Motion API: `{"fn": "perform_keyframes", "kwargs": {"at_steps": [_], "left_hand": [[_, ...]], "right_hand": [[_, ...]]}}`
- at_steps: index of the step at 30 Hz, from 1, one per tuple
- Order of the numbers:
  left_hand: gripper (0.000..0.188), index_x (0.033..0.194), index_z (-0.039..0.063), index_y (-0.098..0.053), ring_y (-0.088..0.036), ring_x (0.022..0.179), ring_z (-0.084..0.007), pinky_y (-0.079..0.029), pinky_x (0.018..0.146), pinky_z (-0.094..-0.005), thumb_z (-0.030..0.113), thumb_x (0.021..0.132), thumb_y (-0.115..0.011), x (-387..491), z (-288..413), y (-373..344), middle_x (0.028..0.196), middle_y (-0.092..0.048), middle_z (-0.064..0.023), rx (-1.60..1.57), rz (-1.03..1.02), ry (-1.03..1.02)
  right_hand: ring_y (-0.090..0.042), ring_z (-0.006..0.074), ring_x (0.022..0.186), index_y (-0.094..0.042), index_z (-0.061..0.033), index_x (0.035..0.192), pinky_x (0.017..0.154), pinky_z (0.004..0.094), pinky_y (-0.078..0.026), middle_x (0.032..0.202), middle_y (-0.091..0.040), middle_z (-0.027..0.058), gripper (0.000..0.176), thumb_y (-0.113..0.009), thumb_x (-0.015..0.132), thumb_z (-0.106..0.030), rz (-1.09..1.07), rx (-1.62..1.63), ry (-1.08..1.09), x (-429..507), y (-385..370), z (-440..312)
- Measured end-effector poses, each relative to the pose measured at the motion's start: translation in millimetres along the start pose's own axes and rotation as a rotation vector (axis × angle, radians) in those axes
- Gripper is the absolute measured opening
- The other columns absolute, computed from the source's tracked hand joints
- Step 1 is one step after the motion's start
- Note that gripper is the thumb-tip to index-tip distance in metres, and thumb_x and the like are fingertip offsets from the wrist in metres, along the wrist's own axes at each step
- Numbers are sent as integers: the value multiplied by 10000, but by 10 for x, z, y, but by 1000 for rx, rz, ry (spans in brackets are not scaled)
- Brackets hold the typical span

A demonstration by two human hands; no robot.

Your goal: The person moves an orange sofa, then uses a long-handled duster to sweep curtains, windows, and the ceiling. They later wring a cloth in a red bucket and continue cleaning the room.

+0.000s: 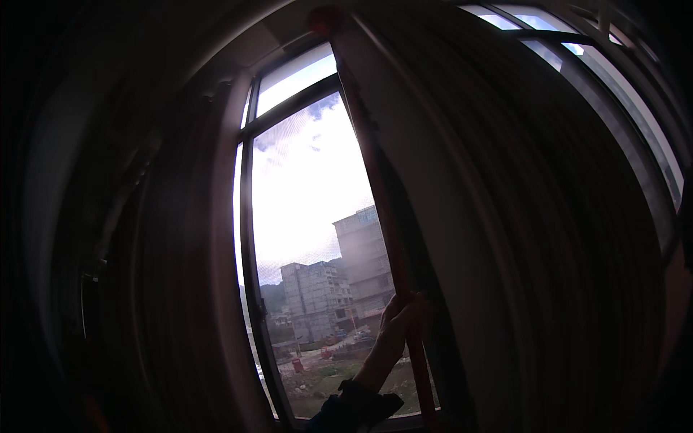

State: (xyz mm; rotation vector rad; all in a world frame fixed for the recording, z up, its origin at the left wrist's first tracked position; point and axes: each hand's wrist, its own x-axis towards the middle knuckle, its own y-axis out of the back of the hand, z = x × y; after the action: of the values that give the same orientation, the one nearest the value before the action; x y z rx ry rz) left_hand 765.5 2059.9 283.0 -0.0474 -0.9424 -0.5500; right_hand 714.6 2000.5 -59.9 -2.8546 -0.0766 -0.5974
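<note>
A forearm in a dark sleeve rises from the bottom, and what appears to be my left hand is closed around a long red pole. The pole leans across the right side of a window, its upper end tilted to the left. At the top is a dim, rounded red head, near the ceiling; its exact kind is too dark to tell. Fingers on the pole's far side are lost in shadow. My right hand is out of view.
Dark curtains hang on both sides, one at the left and one at the right. Another window shows at upper right. Through the mesh-covered pane stand buildings, one apparently scaffolded. The room's edges are very dark.
</note>
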Motion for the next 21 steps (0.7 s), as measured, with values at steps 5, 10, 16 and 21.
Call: {"fn": "perform_keyframes", "kwargs": {"at_steps": [5,10,16,21], "left_hand": [[255,1072,46,-516,-575,514,-153,-474,458,-300,258,932,-533,-380,43,43,840,-629,-139,-105,-20,68],[253,1098,41,-507,-580,514,-163,-478,461,-306,241,944,-511,-456,101,49,849,-630,-149,-113,-25,55],[542,1381,98,-275,-635,712,-173,-545,536,-335,237,927,-536,-11,473,256,996,-604,-163,115,91,-133],[776,1464,279,-12,-652,809,-199,-592,598,-372,181,912,-548,325,411,260,1047,-559,-144,433,260,-184]], "right_hand": [[-430,47,553,-567,-89,1149,472,248,-364,681,-505,-49,323,-587,888,-277,-98,-7,-10,-295,45,554],[-439,48,514,-544,-101,1163,443,221,-361,654,-513,-39,318,-580,893,-264,-99,143,-2,-325,19,613],[-438,49,499,-537,-96,987,429,203,-354,619,-476,-49,143,-520,940,-230,-44,346,68,144,-185,175],[-538,133,514,-525,-55,1019,504,291,-480,665,-552,38,308,-625,856,-296,-143,-1,309,1381,-124,-1248]]}}
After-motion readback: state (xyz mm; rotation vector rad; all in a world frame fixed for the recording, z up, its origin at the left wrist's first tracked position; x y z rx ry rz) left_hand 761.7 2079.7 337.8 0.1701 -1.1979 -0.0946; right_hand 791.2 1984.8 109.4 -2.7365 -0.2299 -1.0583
